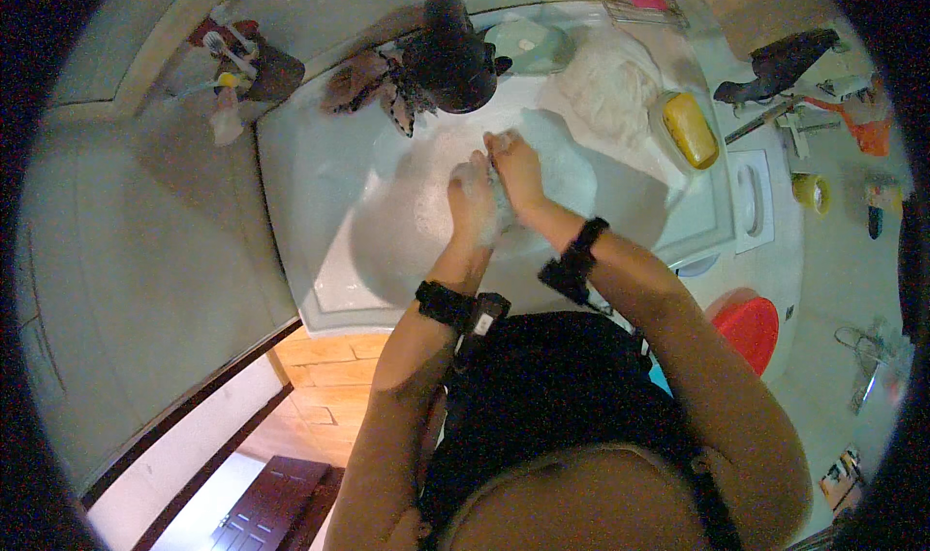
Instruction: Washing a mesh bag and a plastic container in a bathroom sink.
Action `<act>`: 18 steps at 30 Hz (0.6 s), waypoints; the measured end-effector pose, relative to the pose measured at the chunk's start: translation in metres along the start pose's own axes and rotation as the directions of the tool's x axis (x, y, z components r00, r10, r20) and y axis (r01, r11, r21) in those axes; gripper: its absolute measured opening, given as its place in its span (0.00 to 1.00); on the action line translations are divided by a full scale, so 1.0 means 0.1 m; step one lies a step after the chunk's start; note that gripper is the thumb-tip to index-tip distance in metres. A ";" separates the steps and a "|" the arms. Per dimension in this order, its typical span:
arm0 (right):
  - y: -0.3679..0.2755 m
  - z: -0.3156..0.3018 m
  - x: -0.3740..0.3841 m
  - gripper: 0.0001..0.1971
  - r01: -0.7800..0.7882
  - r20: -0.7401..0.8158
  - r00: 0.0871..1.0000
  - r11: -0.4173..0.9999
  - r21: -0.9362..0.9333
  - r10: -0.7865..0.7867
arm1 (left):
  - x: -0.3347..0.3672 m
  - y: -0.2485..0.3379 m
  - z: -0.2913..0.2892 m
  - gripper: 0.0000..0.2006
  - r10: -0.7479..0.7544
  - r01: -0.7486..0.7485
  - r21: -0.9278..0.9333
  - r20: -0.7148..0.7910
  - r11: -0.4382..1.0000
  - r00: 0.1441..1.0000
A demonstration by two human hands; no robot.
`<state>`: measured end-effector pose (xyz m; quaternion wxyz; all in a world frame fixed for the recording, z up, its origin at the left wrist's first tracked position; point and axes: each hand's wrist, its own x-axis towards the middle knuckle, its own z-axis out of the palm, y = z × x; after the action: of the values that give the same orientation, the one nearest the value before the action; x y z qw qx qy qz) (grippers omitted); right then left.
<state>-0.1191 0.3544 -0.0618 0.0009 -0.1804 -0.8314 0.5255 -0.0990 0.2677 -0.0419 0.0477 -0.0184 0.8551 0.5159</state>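
A white sink basin (383, 260) holds cloudy water with patches of suds. Over it, my left hand (472, 199) and my right hand (515, 171) are close together, wet and foamy. My right hand is closed, its fingers curled in. The fingers of my left hand also look pressed together. A pale, wet, sudsy mass (501, 207) shows between the hands; I cannot make out what it is. Beyond them stands a black faucet (450, 62), with a dark patterned cloth (358, 81) draped at its left.
A green soap dish (542, 55) with a small pale piece sits right of the faucet. Beside it lie a bunched white cloth (608, 81) and a yellow soap bar (690, 130) in a dish. A toothbrush cup (278, 75) is far left; a red round object (748, 328) is right.
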 end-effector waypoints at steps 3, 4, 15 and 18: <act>-0.13 0.18 -0.53 0.09 0.348 -0.085 0.929 0.927 -0.140 -0.361 | 0.09 0.01 -0.12 0.18 -0.386 0.321 -0.575 0.011 0.752 0.923; -0.19 0.16 -0.51 0.08 0.288 -0.087 0.951 0.952 -0.106 -0.298 | 0.08 0.02 -0.11 0.18 -0.314 0.261 -0.561 0.002 0.786 0.950; -0.39 -0.16 -0.16 0.11 -0.091 -0.023 0.995 0.965 0.246 0.099 | 0.11 -0.02 0.20 0.14 -0.248 0.174 -0.333 -0.195 0.927 0.949; -0.20 0.06 -0.23 0.11 0.158 -0.053 0.984 0.972 -0.174 -0.169 | 0.29 -0.44 0.17 0.14 -0.084 0.065 -0.157 -0.120 0.985 0.989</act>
<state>-0.1047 0.3348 -0.0425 0.0570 -0.1284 -0.8846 0.4447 -0.1233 0.2624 -0.0913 0.0112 -0.0867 0.8131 0.5755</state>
